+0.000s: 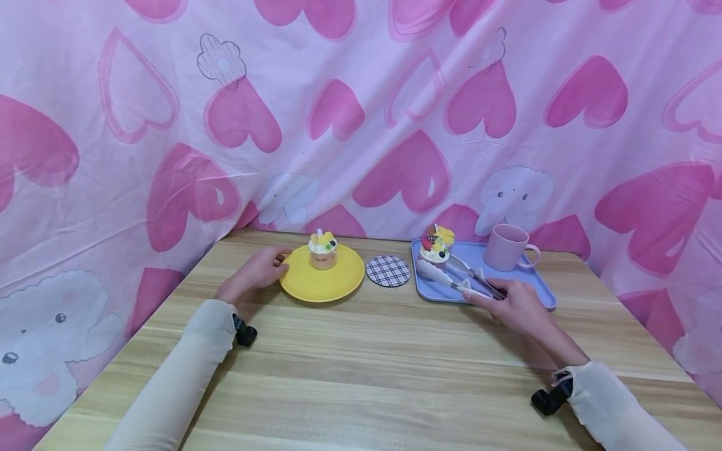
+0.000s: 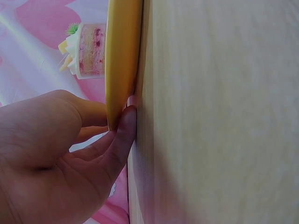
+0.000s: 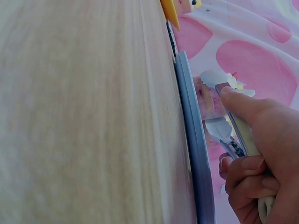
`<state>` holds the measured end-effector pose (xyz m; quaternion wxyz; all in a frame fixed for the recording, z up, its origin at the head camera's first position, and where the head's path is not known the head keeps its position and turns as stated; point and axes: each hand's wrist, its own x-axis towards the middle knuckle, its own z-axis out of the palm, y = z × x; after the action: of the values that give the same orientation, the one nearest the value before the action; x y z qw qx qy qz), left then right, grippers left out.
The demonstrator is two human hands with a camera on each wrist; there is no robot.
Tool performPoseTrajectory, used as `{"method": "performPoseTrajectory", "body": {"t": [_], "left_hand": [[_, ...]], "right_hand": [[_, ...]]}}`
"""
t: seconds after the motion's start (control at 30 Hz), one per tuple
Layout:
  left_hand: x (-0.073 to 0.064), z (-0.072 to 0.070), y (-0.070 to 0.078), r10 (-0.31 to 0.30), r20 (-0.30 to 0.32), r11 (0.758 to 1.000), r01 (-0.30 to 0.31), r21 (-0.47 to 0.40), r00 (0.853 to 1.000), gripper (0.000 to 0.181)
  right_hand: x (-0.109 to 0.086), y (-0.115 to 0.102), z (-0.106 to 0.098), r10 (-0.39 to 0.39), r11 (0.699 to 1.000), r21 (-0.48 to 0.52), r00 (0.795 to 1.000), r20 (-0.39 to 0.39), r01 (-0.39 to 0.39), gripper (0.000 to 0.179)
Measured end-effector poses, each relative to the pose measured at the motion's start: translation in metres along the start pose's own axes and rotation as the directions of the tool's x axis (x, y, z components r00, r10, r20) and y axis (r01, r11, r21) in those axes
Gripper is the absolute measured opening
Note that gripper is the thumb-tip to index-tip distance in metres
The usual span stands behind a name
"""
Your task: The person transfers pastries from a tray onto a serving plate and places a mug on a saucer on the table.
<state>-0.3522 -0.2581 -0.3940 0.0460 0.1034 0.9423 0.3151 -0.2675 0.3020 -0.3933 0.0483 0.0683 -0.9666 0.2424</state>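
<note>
My left hand point(image 1: 259, 269) pinches the left rim of a yellow plate point(image 1: 321, 292). In the left wrist view the thumb and fingers lie on either side of the plate's edge. A fruit-topped dessert cup point(image 1: 323, 257) stands upright on that plate. My right hand point(image 1: 520, 305) grips a pair of tongs point(image 1: 433, 273) over the blue tray point(image 1: 441, 293). The tong heads are parted and lie close to a dessert cup point(image 1: 433, 252) with red fruit on top; whether they touch it I cannot tell. Partly hidden behind it is another dessert cup point(image 1: 445, 236).
A pink mug point(image 1: 506, 248) stands at the tray's back right, its handle to the right. Between plate and tray lies a round checked coaster point(image 1: 388, 270). A pink heart-patterned cloth point(image 1: 338, 156) hangs behind the wooden table point(image 1: 350, 369).
</note>
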Motion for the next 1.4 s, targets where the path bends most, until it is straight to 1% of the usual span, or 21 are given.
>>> {"method": "performPoseTrajectory", "body": {"t": [0.13, 0.37, 0.53, 0.73, 0.97, 1.23, 1.4], "left_hand": [[-0.001, 0.0, 0.0, -0.002, 0.001, 1.0, 0.002, 0.006, 1.0, 0.052], [-0.001, 0.0, 0.0, -0.027, 0.014, 1.0, 0.028, -0.01, 1.0, 0.053], [0.0, 0.001, 0.001, -0.024, 0.011, 1.0, 0.024, -0.015, 1.0, 0.053], [0.0, -0.001, 0.001, -0.015, 0.012, 1.0, 0.015, -0.009, 1.0, 0.053], [0.0, 0.0, -0.001, 0.045, -0.006, 0.999, -0.044, 0.022, 0.999, 0.052], [0.001, 0.0, -0.001, 0.047, -0.003, 0.998, -0.047, 0.029, 0.999, 0.053], [0.001, 0.0, -0.003, 0.043, -0.002, 0.999, -0.043, 0.023, 0.999, 0.053]], "right_hand": [[-0.001, -0.002, -0.001, -0.001, 1.0, 0.011, 1.0, 0.001, 0.001, 0.097], [-0.003, -0.01, 0.001, -0.002, 0.999, 0.036, 1.0, 0.02, 0.001, 0.097], [-0.004, -0.016, 0.003, 0.011, 0.998, 0.054, 0.999, 0.032, -0.013, 0.098], [-0.003, -0.024, 0.008, 0.008, 0.999, 0.046, 1.0, 0.027, -0.009, 0.098], [0.0, -0.037, 0.018, -0.02, 0.998, 0.06, 1.0, 0.019, 0.019, 0.098], [0.006, -0.054, 0.031, -0.004, 0.993, 0.114, 0.997, 0.08, -0.005, 0.1], [0.011, -0.071, 0.04, -0.027, 0.991, 0.133, 0.996, 0.083, 0.016, 0.099]]}}
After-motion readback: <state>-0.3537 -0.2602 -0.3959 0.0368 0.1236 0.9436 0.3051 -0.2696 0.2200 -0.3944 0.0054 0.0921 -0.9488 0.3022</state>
